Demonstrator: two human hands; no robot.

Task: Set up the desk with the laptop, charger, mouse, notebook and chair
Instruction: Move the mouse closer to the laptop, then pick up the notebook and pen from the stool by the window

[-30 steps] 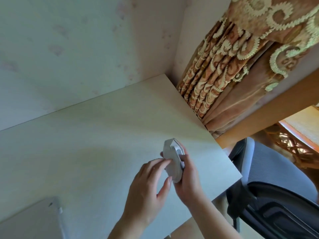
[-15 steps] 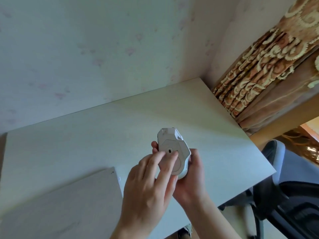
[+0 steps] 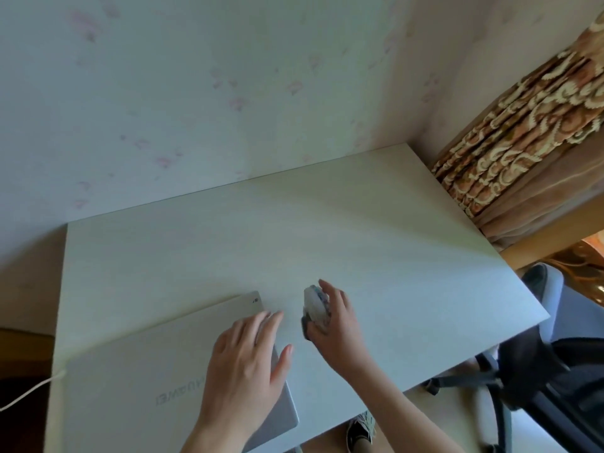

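Observation:
A white computer mouse (image 3: 314, 308) is held low over the pale desk (image 3: 294, 230), just right of the laptop, with my right hand (image 3: 336, 325) wrapped around it from the right. The closed silver laptop (image 3: 137, 380) lies flat at the desk's front left. My left hand (image 3: 245, 364) hovers open over the laptop's right edge, fingers spread, holding nothing. A white charger cable (image 3: 29, 392) runs off the laptop's left side. The dark office chair (image 3: 555, 364) stands to the right of the desk. No notebook is in view.
The desk backs onto a pale flowered wall. A patterned brown curtain (image 3: 523, 142) hangs at its right end, above a wooden ledge (image 3: 555, 230). A shoe (image 3: 359, 428) shows below the desk's front edge.
My left hand has let go of the mouse and moved left over the laptop. The right hand has turned the mouse over and lowered it to the desk. The view has swung left.

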